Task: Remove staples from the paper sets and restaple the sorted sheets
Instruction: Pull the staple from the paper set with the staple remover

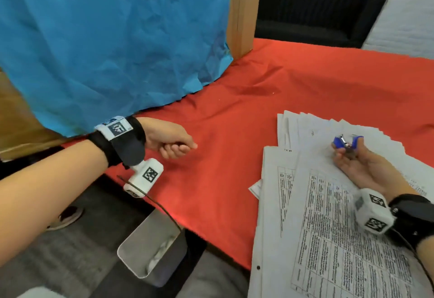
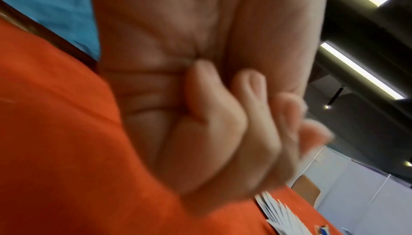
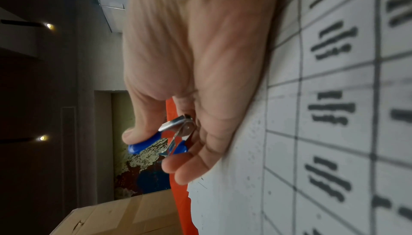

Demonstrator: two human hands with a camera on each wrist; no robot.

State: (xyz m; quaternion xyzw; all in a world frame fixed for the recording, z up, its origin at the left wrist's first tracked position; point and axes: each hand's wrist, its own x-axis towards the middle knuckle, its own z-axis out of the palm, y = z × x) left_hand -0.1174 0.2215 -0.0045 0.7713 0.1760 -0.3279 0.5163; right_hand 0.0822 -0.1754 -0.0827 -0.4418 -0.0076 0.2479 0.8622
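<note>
— What do we see at the fingers?

— Our right hand (image 1: 366, 168) pinches a blue staple remover (image 1: 345, 144): the thumb (image 3: 142, 127) presses one blue grip, the other fingers (image 3: 189, 166) curl under the second, and its metal claws stand apart. On our left hand (image 1: 169, 139) the fingers (image 2: 218, 115) are curled into the palm; we cannot tell whether they hold anything.

— And where are the papers?

— The printed sheets (image 1: 328, 227) lie fanned out on the right of the bench, under the right hand, on the red cloth (image 1: 234, 133). The left hand hovers over bare cloth, well apart from them on the left.

— What lies farther out?

— A crumpled blue sheet (image 1: 105, 39) hangs at the far left beside a wooden post (image 1: 244, 11). Below the near edge of the bench we see a metal bin (image 1: 138, 253) with white scraps in it.
</note>
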